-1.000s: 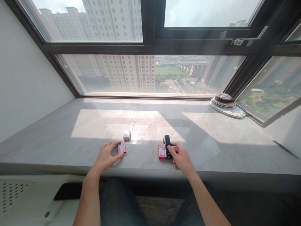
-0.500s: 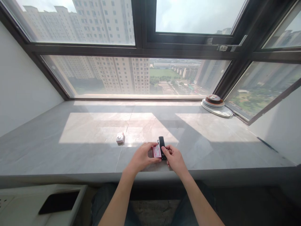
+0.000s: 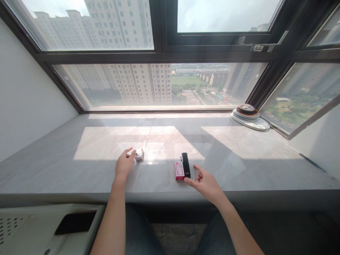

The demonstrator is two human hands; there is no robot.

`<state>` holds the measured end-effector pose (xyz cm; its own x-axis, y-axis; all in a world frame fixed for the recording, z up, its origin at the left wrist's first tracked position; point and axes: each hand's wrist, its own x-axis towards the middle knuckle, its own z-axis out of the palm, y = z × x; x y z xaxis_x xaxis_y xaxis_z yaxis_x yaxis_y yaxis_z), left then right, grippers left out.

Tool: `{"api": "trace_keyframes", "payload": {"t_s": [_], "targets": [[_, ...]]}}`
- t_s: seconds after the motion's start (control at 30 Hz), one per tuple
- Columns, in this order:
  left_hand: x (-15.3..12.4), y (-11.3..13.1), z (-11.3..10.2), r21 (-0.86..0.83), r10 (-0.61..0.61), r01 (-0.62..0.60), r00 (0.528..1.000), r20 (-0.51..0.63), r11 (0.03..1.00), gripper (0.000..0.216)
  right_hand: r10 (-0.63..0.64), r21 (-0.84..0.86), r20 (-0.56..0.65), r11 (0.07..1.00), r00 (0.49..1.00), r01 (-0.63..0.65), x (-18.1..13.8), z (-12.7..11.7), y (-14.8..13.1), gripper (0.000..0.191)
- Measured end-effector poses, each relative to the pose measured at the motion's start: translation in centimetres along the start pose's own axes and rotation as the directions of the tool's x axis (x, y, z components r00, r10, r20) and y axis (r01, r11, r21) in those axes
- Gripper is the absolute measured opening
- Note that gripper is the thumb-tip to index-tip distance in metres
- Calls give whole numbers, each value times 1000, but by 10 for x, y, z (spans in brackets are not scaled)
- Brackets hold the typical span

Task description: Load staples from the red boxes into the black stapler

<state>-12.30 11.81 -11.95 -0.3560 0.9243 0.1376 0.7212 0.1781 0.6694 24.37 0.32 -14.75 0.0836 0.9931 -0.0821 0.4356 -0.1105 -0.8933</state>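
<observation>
My left hand (image 3: 125,162) is at the left side of a small white box (image 3: 139,155), its thumb and fingers apart beside the box. Whether the thumb touches it I cannot tell. A black stapler (image 3: 186,165) lies on the stone ledge, its length pointing toward the window. Snug along its left side sits a red and white box (image 3: 179,170) with a printed label. My right hand (image 3: 203,180) is just right of the stapler, thumb and index finger spread and holding nothing; the thumb tip is close to the stapler's near end.
A stack of plates or round lids (image 3: 248,115) stands in the far right corner of the ledge (image 3: 87,177), by the window frame. Below the ledge at left is a pale cabinet (image 3: 23,230) with a dark rectangular object (image 3: 75,223) on top.
My left hand has let go of the red and white box and moved left to the small white box. My right hand has released the stapler and drawn slightly right, opening.
</observation>
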Motion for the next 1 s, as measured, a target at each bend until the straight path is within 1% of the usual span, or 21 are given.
{"api": "trace_keyframes", "payload": {"t_s": [0.07, 0.17, 0.23, 0.3, 0.37, 0.43, 0.53, 0.67, 0.77, 0.83, 0.9, 1.0], "targets": [[9, 3, 10, -21, 50, -49, 994, 95, 999, 51, -16, -71, 41, 997, 999, 19, 1, 1, -5, 102], [-4, 30, 43, -81, 185, -172, 965, 186, 982, 44, -48, -149, 72, 987, 996, 59, 7, 0, -15, 105], [-20, 54, 67, -128, 266, -241, 933, 242, 962, 42, -95, -177, 90, 978, 991, 110, 10, 0, -23, 97], [-37, 75, 83, -167, 329, -291, 901, 282, 942, 41, -148, -175, 122, 970, 981, 168, 11, 0, -30, 80], [-52, 87, 91, -191, 373, -327, 876, 306, 925, 41, -185, -156, 149, 965, 971, 208, 11, 2, -35, 64], [-65, 93, 92, -200, 399, -350, 859, 321, 915, 44, -202, -147, 159, 963, 966, 226, 10, 6, -37, 57], [-79, 94, 91, -191, 418, -374, 845, 332, 908, 47, -212, -161, 154, 958, 965, 236, 11, 13, -36, 54], [-89, 98, 99, -84, 415, -412, 850, 324, 907, 48, -233, -158, 194, 951, 953, 265, 17, 10, -30, 58], [-89, 116, 117, -34, 385, -400, 852, 354, 916, 48, -233, -145, 203, 953, 951, 265, 28, -7, -23, 51], [-89, 137, 136, -42, 381, -396, 841, 383, 917, 50, -217, -101, 181, 966, 959, 238, 38, -28, -14, 45], [-90, 166, 160, -63, 390, -401, 822, 415, 914, 51, -156, -29, 146, 986, 977, 162, 49, -56, 0, 40], [-97, 217, 199, -107, 415, -415, 781, 466, 903, 52, 6, 55, 107, 998, 994, -12, 65, -107, 26, 36]]}}
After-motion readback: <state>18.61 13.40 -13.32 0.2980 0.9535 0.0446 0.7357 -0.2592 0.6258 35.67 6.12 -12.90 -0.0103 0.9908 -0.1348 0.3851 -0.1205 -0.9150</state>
